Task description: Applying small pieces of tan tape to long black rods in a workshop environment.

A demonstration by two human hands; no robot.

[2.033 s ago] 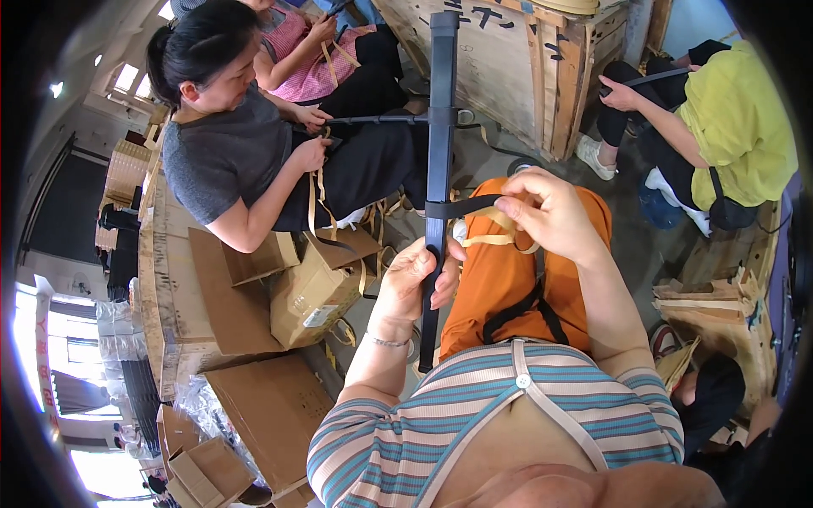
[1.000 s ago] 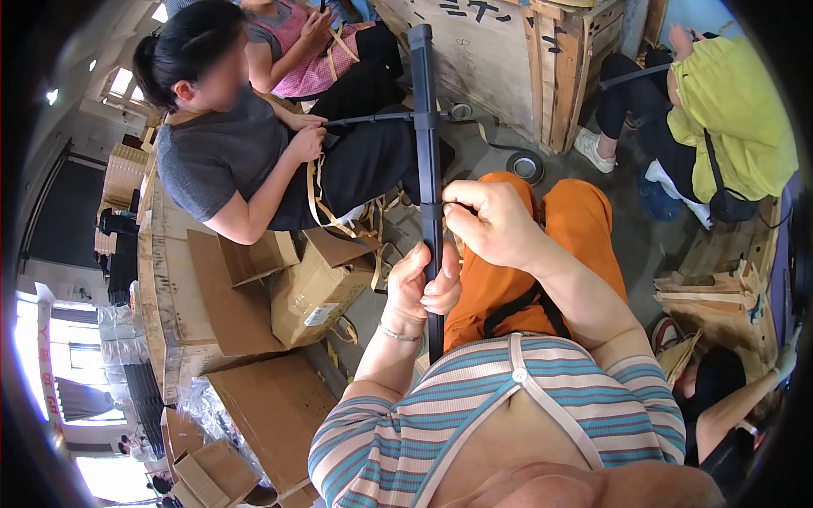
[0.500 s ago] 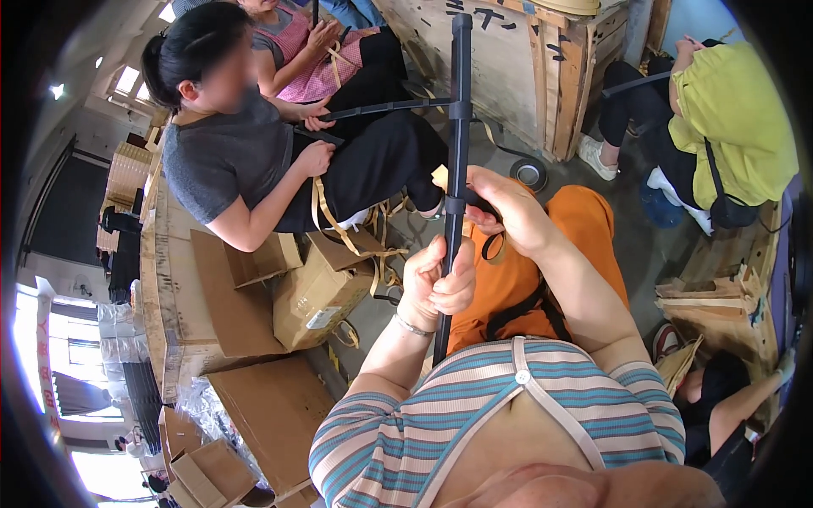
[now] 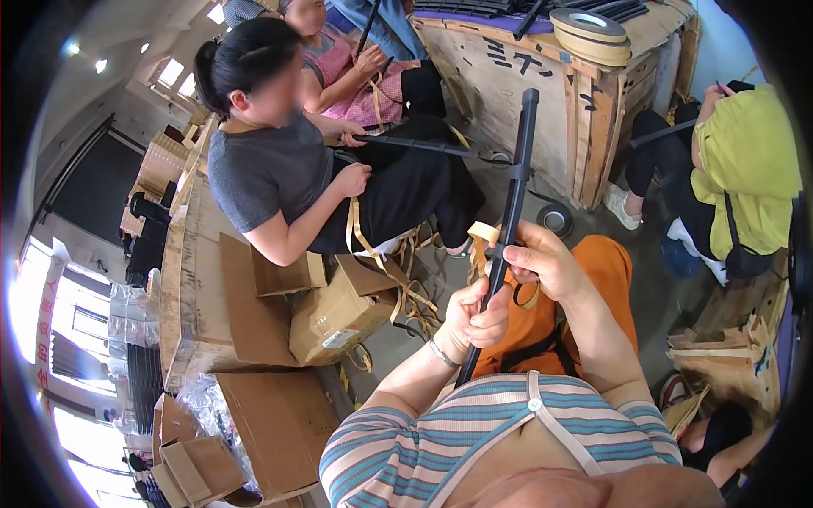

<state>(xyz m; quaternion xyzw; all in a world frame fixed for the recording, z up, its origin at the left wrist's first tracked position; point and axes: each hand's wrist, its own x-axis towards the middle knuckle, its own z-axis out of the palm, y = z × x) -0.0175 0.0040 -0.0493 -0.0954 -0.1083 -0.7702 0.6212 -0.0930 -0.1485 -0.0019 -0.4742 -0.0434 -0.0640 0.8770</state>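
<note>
My left hand [image 4: 478, 311] is closed around the lower part of a long black bar [image 4: 513, 201], which stands up in front of me and tilts a little right. Just above, my right hand [image 4: 546, 261] presses its thumb against the bar. Its fingers pinch a short black tape [image 4: 528, 296] with yellowish backing, which loops below the hand. A black band wraps the bar higher up. Left of the bar, a curled yellow backing strip [image 4: 483, 232] sticks out. The bar's lower end is hidden at my chest.
On the left, a person in grey [image 4: 271, 169] holds another black bar [image 4: 415, 146]. Cardboard boxes [image 4: 339, 313] stand below. A black tape roll [image 4: 555, 220] lies on the floor. Tape rolls [image 4: 591, 38] sit on a wooden crate [image 4: 517, 93]. Someone in yellow [image 4: 749, 161] sits at right.
The bar has gone from nearly upright to leaning right. My left hand is closer to my right hand. More of the yellow backing shows beside the bar. The whole view has shifted.
</note>
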